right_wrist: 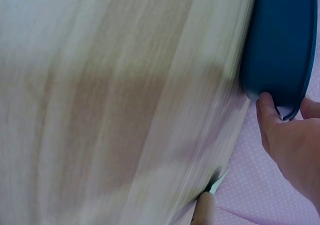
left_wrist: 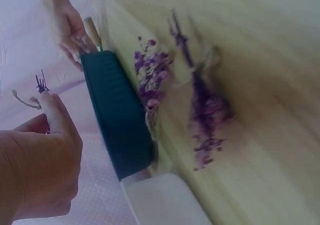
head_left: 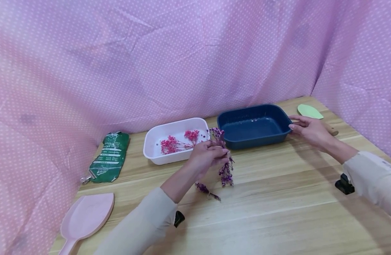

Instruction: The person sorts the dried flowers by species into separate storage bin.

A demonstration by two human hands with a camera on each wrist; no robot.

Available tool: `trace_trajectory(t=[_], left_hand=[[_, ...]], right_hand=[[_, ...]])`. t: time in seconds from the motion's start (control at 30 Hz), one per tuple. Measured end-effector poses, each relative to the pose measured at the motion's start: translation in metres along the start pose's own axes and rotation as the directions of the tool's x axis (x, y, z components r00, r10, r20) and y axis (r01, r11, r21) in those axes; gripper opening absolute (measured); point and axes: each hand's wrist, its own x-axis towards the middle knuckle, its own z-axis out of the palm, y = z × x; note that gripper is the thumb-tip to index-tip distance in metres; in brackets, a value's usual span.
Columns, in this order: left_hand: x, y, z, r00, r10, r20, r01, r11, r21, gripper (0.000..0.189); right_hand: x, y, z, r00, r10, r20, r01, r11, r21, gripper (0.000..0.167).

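Note:
My left hand (head_left: 203,156) pinches a small bunch of purple dried flowers (head_left: 217,132) between thumb and fingers, in front of the gap between two basins. Its cut stems (left_wrist: 42,82) and a twine end stick out past the fingertips in the left wrist view; the rest is partly hidden. Two more purple bunches tied with twine, one upright in view (head_left: 226,175) and one slanting (head_left: 206,189), lie on the table below. At the right end of the dark blue basin (head_left: 254,140), my right hand (head_left: 311,132) grips the rim and end wall.
A white basin (head_left: 165,160) holds pink-red dried flowers (head_left: 169,144). To its left lie a green packet (head_left: 110,157) and a pink dustpan-like scoop (head_left: 88,216). A light green leaf-shaped tool (head_left: 309,111) with a wooden handle (head_left: 330,130) lies behind my right hand. Pink dotted cloth hangs behind.

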Motion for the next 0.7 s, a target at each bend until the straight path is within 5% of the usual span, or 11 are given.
trace_trajectory(t=[0.7], left_hand=[[0.065,0.039,0.034,0.994,-0.034,-0.102,0.036,0.999,0.01,0.026]], right_hand=[[0.003,0.0,-0.001,0.999,0.033,0.009,-0.032,0.999,-0.025,0.044]])
